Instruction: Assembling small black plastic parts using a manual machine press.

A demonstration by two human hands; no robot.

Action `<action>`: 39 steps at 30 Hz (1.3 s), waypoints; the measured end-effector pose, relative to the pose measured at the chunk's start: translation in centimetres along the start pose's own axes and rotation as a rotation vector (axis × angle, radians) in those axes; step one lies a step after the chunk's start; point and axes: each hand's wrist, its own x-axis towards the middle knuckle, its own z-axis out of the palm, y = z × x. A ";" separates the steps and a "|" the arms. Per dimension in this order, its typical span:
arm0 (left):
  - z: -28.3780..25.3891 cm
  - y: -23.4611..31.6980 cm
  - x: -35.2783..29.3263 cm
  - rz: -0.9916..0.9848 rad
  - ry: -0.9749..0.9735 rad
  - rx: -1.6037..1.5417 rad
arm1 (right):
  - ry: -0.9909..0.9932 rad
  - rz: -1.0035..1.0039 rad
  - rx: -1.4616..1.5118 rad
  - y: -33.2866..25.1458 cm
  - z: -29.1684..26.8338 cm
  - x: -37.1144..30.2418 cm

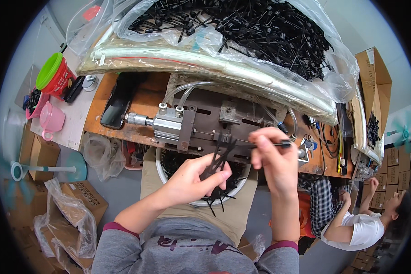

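I am looking down at my left hand (192, 180), which is gripping a small bundle of thin black plastic rods (218, 157). The thumb is pressing across the fingers, so the hand is closed around the lower ends while the upper ends are fanning out above the knuckles, toward the metal fixture (201, 125) on the bench. My right hand (274, 157) is pinching a single black rod (278, 144) between thumb and fingertips; that rod is lying level, its right end sticking out past the fingers and its left end pointing toward the bundle and the fixture's slot. The other fingers of this hand are curling in loosely. Both hands are hovering over a round white bowl (162, 166) in my lap, which is holding more black rods. Behind the fixture, a large clear bag (333, 77) of the same black pieces is resting on the bench. At lower right another person (351, 223) in a white shirt is working.
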 end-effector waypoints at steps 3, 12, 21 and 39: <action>-0.3 -0.8 -0.2 0.018 -0.008 -0.212 | 0.108 -0.223 -0.086 0.2 -0.7 -1.0; -0.5 -2.6 -1.5 0.068 0.062 -0.315 | -0.022 -0.521 -0.571 3.3 -0.1 -3.3; -0.6 -3.0 -2.4 0.055 0.100 -0.351 | -0.093 -0.625 -1.096 6.6 1.5 -2.9; -0.4 -3.6 -2.2 0.045 0.182 -0.234 | -0.051 -0.599 -1.151 5.3 2.5 -2.4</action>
